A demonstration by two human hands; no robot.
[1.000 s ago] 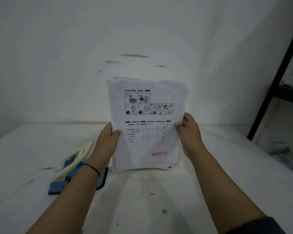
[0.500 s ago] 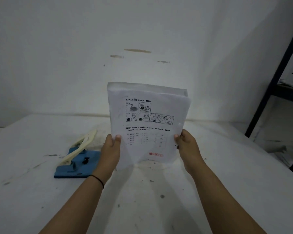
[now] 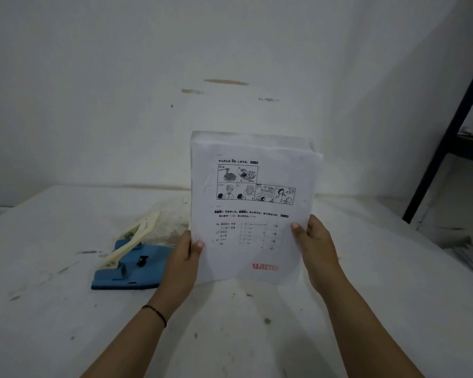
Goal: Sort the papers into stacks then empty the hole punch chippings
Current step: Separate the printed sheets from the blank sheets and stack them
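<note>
Here, left hand (image 3: 182,261) and right hand (image 3: 316,245) pinching upright paper stack (image 3: 253,208) edges, blue hole punch (image 3: 130,259) at nine o'clock on white table (image 3: 52,309), black shelf frame (image 3: 448,132) at two o'clock

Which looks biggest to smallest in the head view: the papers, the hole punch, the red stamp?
1. Papers, held up by the left hand and right hand, nearer the camera, so their size is flattered.
2. Hole punch on the table.
3. Red stamp, plainly smallest.

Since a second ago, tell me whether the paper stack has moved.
Yes. The paper stack has lifted off the table; its bottom edge now hangs clear.
</note>
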